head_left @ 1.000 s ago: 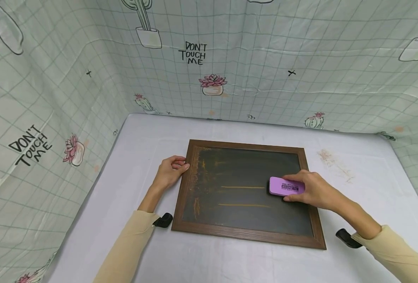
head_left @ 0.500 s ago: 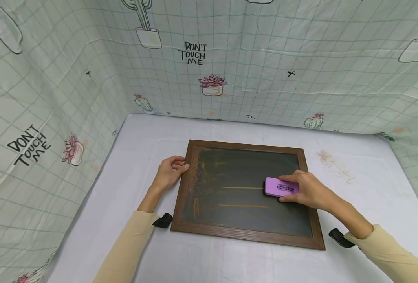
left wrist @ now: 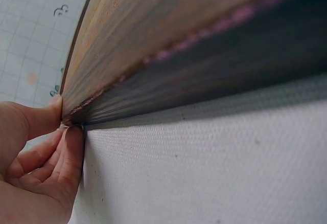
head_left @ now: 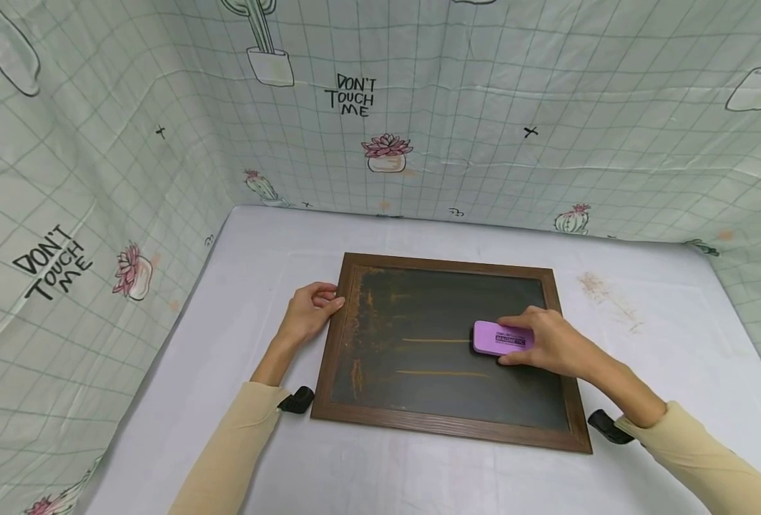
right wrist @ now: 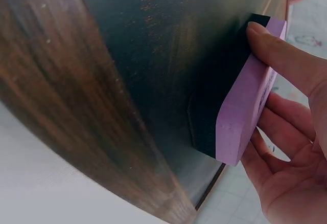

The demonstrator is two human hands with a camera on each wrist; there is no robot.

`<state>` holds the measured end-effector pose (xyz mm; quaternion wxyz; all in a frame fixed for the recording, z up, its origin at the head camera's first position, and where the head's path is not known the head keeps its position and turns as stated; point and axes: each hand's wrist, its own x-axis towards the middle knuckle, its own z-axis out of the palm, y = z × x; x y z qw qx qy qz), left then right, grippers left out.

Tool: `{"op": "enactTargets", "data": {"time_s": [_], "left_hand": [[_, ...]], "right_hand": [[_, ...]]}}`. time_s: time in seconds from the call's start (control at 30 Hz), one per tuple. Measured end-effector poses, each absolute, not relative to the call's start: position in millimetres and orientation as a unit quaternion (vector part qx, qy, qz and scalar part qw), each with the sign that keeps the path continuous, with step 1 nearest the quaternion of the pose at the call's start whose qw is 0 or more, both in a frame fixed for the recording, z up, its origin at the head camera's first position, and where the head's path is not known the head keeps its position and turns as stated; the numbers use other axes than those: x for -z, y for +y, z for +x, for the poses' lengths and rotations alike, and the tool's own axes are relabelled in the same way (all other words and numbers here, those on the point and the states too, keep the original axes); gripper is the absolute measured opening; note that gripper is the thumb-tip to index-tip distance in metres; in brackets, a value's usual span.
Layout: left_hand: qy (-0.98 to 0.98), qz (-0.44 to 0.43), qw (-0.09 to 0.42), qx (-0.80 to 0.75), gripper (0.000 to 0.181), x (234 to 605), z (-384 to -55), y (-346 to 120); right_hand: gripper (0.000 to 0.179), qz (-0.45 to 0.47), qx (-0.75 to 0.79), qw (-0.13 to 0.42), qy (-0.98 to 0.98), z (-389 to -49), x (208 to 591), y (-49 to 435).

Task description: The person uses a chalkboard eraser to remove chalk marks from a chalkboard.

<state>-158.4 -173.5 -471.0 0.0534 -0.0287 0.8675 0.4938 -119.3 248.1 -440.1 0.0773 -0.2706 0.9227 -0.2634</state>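
Observation:
A chalkboard in a brown wooden frame lies on the white-covered table, with two orange chalk lines across its middle and orange smears at its left. My right hand grips a purple eraser by its long sides, thumb on the near one. The eraser's black felt is against the board, and its left end sits on the right end of the upper line. At the left side of the frame, my left hand pinches the edge, thumb on top and fingers against the side; the fingertips are partly hidden.
Orange chalk dust marks the cloth right of the board. A grid-patterned curtain with plant drawings rises behind and at both sides. Dark camera mounts sit at both wrists.
My right hand has slid the eraser leftward over the board, covering the right end of the upper chalk line. The left hand and the chalkboard stay nearly where they were.

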Motion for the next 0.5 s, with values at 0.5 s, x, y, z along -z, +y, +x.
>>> {"op": "enactTargets", "data": {"time_s": [0.5], "left_hand": [[0.863,-0.025,0.054,-0.502,0.035,472,-159,-175]], "right_hand": [[0.065,-0.275,0.263,0.081,0.921,-124,443,233]]}}
